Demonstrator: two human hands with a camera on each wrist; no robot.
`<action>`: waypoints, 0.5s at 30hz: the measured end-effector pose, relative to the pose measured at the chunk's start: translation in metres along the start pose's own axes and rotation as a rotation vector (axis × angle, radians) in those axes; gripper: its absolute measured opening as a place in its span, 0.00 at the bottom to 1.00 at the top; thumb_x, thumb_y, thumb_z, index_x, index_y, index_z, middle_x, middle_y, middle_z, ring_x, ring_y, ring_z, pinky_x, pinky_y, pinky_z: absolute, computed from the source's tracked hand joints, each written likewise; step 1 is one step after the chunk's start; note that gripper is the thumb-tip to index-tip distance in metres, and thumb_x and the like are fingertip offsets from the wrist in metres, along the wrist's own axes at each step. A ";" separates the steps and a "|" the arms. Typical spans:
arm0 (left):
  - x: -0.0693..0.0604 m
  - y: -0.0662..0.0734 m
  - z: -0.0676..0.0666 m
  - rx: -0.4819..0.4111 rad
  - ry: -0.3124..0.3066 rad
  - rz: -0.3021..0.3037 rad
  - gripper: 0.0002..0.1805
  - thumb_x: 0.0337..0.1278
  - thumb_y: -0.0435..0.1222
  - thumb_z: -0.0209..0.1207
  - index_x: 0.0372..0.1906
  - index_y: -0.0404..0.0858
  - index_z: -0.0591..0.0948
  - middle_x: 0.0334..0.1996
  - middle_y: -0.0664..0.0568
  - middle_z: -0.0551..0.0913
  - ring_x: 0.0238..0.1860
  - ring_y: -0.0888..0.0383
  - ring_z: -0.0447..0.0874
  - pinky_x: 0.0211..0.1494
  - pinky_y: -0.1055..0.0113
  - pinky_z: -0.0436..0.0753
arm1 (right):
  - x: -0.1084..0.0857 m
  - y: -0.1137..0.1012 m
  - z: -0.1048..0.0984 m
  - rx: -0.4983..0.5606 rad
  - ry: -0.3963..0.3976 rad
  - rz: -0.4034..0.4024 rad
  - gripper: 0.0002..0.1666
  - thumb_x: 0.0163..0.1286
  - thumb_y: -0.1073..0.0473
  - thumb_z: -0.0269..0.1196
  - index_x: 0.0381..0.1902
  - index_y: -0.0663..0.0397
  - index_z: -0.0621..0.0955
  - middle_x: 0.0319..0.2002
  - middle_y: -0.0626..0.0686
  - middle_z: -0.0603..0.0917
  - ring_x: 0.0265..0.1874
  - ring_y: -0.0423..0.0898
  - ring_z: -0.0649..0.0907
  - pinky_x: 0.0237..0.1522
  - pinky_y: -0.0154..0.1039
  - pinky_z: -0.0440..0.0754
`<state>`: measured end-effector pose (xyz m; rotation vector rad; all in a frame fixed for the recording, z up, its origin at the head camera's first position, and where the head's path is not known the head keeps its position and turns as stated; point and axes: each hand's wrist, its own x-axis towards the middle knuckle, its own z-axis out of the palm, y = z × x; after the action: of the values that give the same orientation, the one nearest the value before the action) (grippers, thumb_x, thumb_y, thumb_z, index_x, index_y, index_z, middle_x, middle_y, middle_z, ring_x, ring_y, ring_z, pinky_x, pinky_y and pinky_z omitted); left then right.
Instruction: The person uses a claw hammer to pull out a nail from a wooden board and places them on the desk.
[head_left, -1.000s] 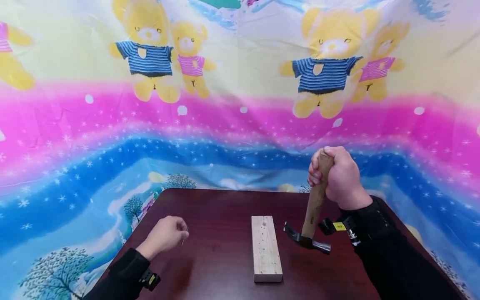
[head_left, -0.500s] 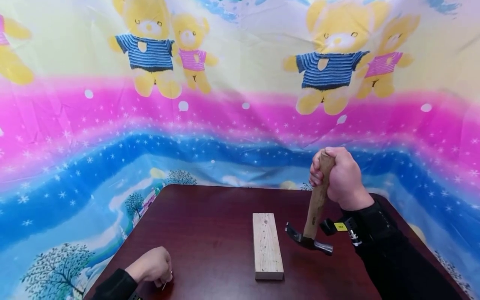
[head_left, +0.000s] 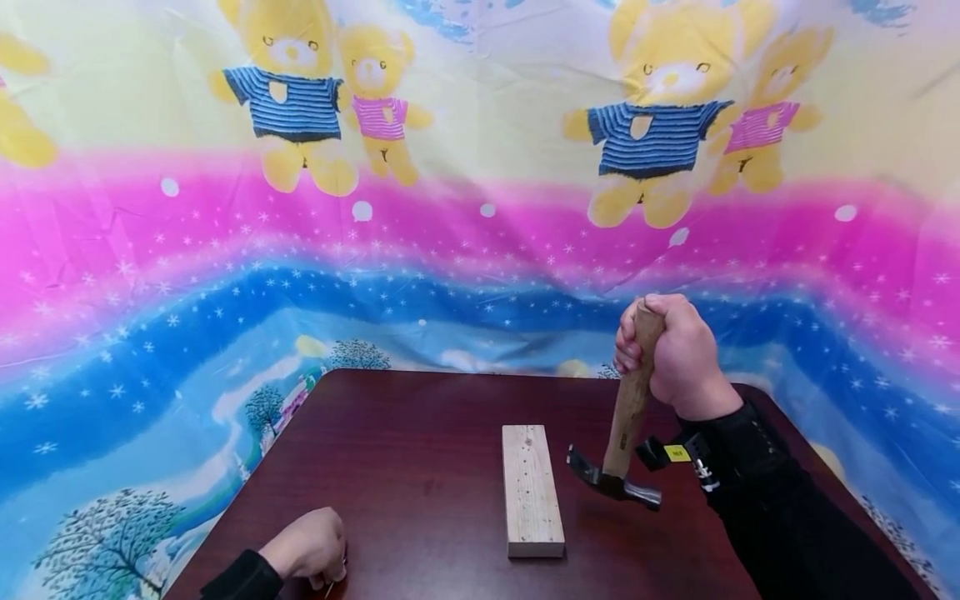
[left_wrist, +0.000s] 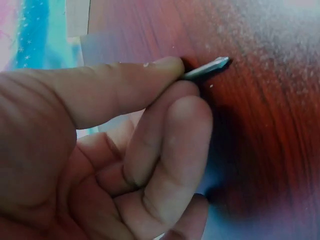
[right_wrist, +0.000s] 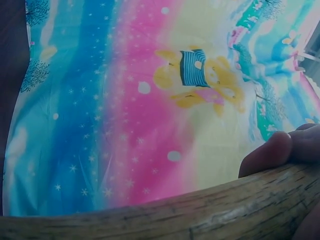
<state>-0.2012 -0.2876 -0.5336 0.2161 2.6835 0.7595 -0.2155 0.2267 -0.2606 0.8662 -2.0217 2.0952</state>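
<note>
At the table's front left, my left hand [head_left: 309,546] pinches a thin metal nail [left_wrist: 206,68] between thumb and fingers. The left wrist view shows its pointed end jutting out past the fingertips, close over the tabletop; the rest is hidden in the grip. My right hand [head_left: 686,358] grips the wooden handle [head_left: 630,400] of a claw hammer, whose dark metal head [head_left: 613,486] hangs downward, right of a wooden block [head_left: 531,492]. That pale block lies flat, with small dark spots on its top. In the right wrist view the handle [right_wrist: 165,217] crosses the bottom.
The dark red-brown table [head_left: 420,433] has a rounded far edge. Behind it and at both sides hangs a printed cloth [head_left: 465,250] with teddy bears, snowflakes and trees.
My left hand has come down and nearer, toward the table's front left, with the nail in its pinch. The right hand and hammer stay almost where they were.
</note>
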 end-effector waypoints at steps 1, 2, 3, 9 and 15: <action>-0.006 0.010 -0.003 -0.010 0.004 -0.025 0.14 0.39 0.26 0.75 0.15 0.43 0.82 0.12 0.54 0.84 0.13 0.59 0.85 0.24 0.65 0.86 | 0.000 0.000 0.000 -0.002 0.003 0.002 0.33 0.92 0.45 0.34 0.27 0.45 0.74 0.23 0.45 0.70 0.22 0.50 0.66 0.33 0.52 0.70; -0.012 0.022 -0.007 -0.015 0.008 -0.049 0.15 0.39 0.24 0.75 0.16 0.41 0.81 0.13 0.52 0.84 0.14 0.57 0.85 0.24 0.64 0.86 | 0.000 0.000 0.000 -0.004 0.005 0.004 0.33 0.91 0.45 0.34 0.27 0.45 0.74 0.22 0.45 0.70 0.22 0.50 0.66 0.33 0.52 0.70; -0.017 0.033 -0.010 -0.023 0.013 -0.077 0.15 0.39 0.23 0.75 0.16 0.39 0.80 0.13 0.50 0.84 0.15 0.56 0.85 0.24 0.63 0.87 | 0.000 0.000 0.000 -0.006 0.008 0.005 0.33 0.91 0.45 0.34 0.26 0.45 0.74 0.22 0.45 0.70 0.22 0.50 0.66 0.32 0.52 0.70; -0.035 0.072 -0.018 0.017 0.024 -0.179 0.14 0.45 0.21 0.76 0.21 0.34 0.80 0.18 0.46 0.85 0.18 0.52 0.87 0.27 0.59 0.91 | 0.000 0.001 0.001 -0.011 0.015 0.004 0.33 0.91 0.45 0.34 0.26 0.45 0.74 0.22 0.45 0.70 0.21 0.51 0.66 0.32 0.52 0.70; -0.035 0.074 -0.019 0.007 0.026 -0.172 0.17 0.44 0.21 0.75 0.27 0.35 0.76 0.20 0.45 0.84 0.19 0.52 0.87 0.27 0.58 0.91 | -0.002 0.001 0.001 -0.001 0.021 0.010 0.33 0.91 0.46 0.35 0.25 0.46 0.75 0.22 0.45 0.70 0.21 0.50 0.66 0.31 0.52 0.70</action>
<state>-0.1714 -0.2420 -0.4692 -0.0227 2.6864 0.7049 -0.2142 0.2258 -0.2626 0.8321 -2.0211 2.0995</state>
